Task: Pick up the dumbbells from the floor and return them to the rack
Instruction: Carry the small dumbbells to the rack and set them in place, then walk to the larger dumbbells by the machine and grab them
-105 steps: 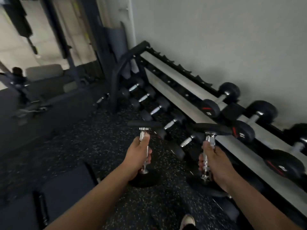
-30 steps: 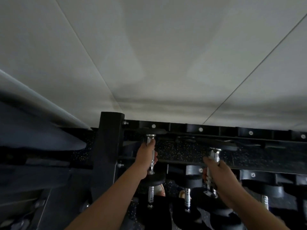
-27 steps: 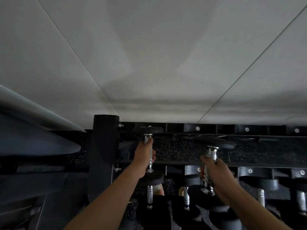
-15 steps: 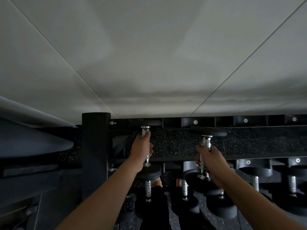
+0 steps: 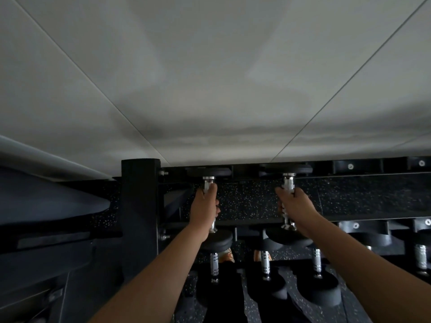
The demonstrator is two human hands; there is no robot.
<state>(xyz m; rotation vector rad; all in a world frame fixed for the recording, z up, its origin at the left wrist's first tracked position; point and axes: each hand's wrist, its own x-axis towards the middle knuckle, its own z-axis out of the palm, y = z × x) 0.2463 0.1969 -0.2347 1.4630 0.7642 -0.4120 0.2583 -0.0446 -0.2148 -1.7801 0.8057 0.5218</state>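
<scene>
I look straight down over the black dumbbell rack, whose top tier runs across the middle of the view. My left hand grips the chrome handle of a small black dumbbell at the rack's left end. My right hand grips the handle of a second black dumbbell beside it. Both dumbbells lie across the top tier, far heads against the back rail, near heads at the front rail. Whether their weight rests on the rails I cannot tell.
A thick black upright post stands just left of my left hand. Several dumbbells sit on the lower tier below my hands. A pale wall fills the upper view. Speckled rubber floor shows through the rack.
From carrying the two dumbbells upright toward the rack, I have leaned over it. Over the last second both hands moved the dumbbells forward and lower, onto the top tier's left end.
</scene>
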